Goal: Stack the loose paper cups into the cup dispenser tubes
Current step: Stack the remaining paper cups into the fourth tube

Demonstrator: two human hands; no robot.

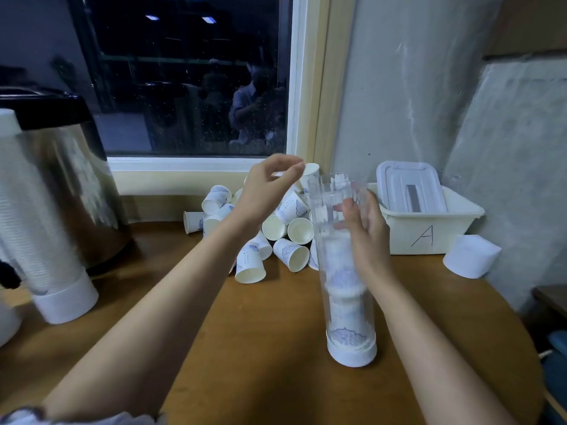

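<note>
A clear dispenser tube (345, 271) stands upright on its white base on the wooden table (260, 348), with a few paper cups stacked in its lower half. My right hand (365, 231) grips the tube's upper part from the right. My left hand (270, 185) hovers above the pile of loose paper cups (276, 234), fingers loosely curled and holding nothing. The pile lies against the wall under the window, just left of and behind the tube.
A filled cup tube (40, 228) on a white base leans at the left, in front of a steel urn (76, 179). A white bin (429, 228) marked "A" with a lid in it sits right of the pile; a white cap (471, 256) lies beside it.
</note>
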